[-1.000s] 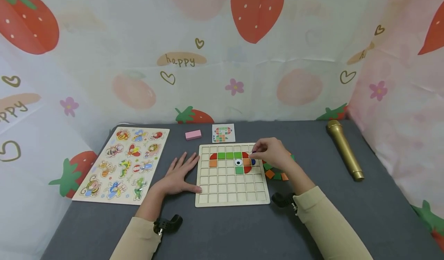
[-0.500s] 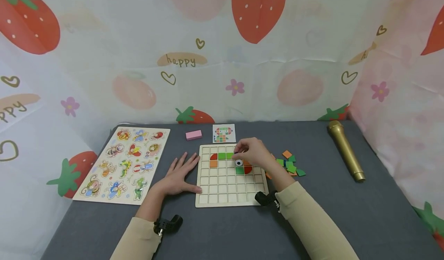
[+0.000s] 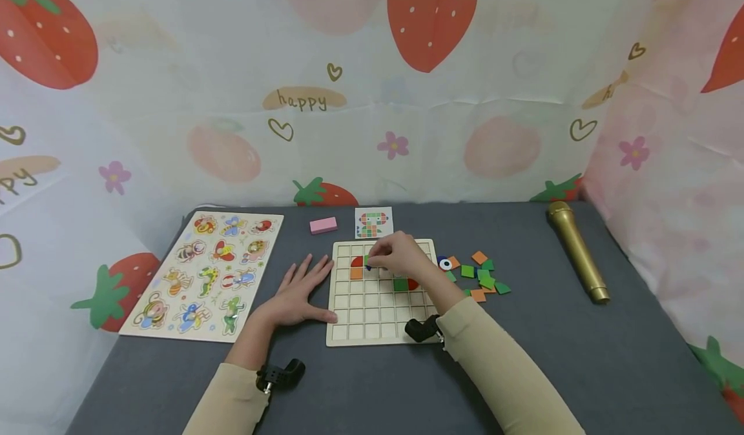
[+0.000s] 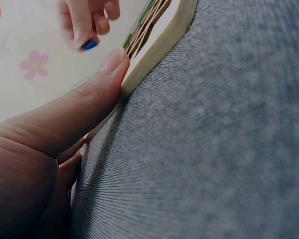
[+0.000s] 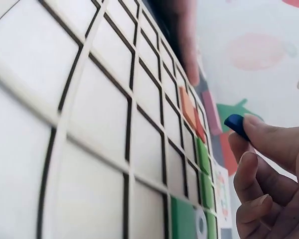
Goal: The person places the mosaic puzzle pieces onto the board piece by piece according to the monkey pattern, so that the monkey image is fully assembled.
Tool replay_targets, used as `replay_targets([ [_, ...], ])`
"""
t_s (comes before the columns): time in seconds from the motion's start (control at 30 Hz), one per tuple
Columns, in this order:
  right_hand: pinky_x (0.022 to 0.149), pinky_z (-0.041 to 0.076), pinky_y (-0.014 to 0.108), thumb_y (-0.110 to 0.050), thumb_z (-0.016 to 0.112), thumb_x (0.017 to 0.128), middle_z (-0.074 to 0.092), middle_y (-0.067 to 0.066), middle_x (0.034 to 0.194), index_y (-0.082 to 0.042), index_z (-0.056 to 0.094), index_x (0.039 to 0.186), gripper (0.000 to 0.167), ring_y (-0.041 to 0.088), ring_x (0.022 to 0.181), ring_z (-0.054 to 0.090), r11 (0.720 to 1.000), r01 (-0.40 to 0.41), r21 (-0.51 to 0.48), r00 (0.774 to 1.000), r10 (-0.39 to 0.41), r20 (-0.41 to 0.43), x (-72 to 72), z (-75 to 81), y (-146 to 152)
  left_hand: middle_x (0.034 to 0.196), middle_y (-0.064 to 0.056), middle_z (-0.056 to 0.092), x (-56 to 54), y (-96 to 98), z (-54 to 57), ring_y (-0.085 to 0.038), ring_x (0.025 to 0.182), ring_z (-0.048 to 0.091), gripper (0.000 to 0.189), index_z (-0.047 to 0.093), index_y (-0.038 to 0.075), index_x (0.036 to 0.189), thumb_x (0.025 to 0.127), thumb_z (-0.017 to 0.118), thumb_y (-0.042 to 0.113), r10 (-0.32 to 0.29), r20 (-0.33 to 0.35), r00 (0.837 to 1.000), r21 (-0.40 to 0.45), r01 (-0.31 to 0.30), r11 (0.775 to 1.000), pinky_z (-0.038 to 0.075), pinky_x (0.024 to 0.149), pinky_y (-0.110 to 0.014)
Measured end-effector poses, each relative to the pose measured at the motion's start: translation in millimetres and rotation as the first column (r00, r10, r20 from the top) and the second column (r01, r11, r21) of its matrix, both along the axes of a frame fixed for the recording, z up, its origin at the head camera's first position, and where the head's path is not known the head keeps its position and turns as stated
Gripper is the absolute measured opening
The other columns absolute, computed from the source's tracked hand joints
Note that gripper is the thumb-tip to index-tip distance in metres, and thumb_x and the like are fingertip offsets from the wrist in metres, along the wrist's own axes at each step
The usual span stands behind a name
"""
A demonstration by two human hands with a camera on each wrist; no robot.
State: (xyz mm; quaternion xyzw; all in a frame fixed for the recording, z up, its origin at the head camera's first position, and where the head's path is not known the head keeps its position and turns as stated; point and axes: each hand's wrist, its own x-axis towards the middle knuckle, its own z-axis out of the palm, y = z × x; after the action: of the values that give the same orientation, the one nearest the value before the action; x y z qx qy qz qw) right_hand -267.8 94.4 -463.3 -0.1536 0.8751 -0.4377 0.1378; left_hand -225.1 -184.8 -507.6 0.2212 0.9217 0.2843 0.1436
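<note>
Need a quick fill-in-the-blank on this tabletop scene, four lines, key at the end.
1. The piece pinched in the right hand's grip is coloured ____.
2. In the head view, the left hand touches the ____ edge of the grid board.
3. In the head view, the loose tiles lie to the ____ of the grid board.
4. The microphone is coloured ____.

Missing words: blue; left; right; gold.
</note>
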Motion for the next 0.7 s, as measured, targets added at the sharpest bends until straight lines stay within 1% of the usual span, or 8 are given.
replay_targets([
  [0.1,0.068,0.053,0.029,-0.025,0.073,0.095,0.074,-0.001,0.088,-0.016,0.079,0.096,0.011,0.017,0.078,0.066,0.999,-0.025,0.027,0.999,0.026,-0.022,-3.0,-2.8,-11.0,0.171,-0.004,0.009,0.2,-0.2,0.7,-0.033,0.157,-0.008,0.116,0.018,0.02,0.164,0.075,0.083,0.059,-0.002,0.004,1.0,0.008,0.002,1.0,-0.008,0.123,-0.058],
  [0.23,0.07,0.052,0.029,-0.025,0.074,0.094,0.073,-0.005,0.086,-0.018,0.08,0.094,0.009,0.014,0.077,0.064,0.998,-0.047,0.047,0.997,0.049,-0.056,-7.0,-7.5,-25.5,0.171,-0.005,0.01,0.2,-0.6,0.6,-0.034,0.157,-0.008,0.116,0.018,0.02,0.164,0.075,0.082,0.059,-0.004,0.001,1.0,0.002,0.004,1.0,-0.008,0.123,-0.059],
  [0.4,0.074,0.051,0.029,-0.026,0.076,0.093,0.073,-0.008,0.086,-0.021,0.081,0.091,0.008,0.011,0.081,0.062,0.996,-0.046,0.078,0.997,0.051,-0.062,-12.6,-13.6,-40.3,0.171,-0.004,0.01,-0.1,-0.8,0.3,-0.034,0.157,-0.008,0.116,0.018,0.021,0.164,0.075,0.082,0.06,-0.006,0.001,1.0,-0.001,0.006,1.0,-0.008,0.123,-0.059],
  [0.53,0.075,0.051,0.029,-0.029,0.076,0.092,0.074,-0.009,0.088,-0.023,0.082,0.089,0.009,0.01,0.083,0.061,0.99,-0.049,0.134,0.995,0.059,-0.075,-16.4,-17.1,-49.9,0.171,-0.005,0.01,0.2,-0.8,0.5,-0.034,0.157,-0.008,0.116,0.018,0.02,0.164,0.075,0.082,0.06,-0.008,0.001,1.0,0.006,0.008,1.0,-0.008,0.123,-0.06],
  [0.7,0.078,0.052,0.03,-0.029,0.076,0.092,0.073,-0.009,0.091,-0.024,0.082,0.089,0.009,0.01,0.085,0.061,0.983,-0.048,0.176,0.995,0.062,-0.074,-15.4,-16.9,-58.1,0.171,-0.006,0.011,1.0,0.0,2.6,-0.035,0.157,-0.007,0.116,0.019,0.02,0.164,0.075,0.083,0.058,-0.007,-0.001,1.0,0.014,0.007,1.0,-0.008,0.123,-0.06],
])
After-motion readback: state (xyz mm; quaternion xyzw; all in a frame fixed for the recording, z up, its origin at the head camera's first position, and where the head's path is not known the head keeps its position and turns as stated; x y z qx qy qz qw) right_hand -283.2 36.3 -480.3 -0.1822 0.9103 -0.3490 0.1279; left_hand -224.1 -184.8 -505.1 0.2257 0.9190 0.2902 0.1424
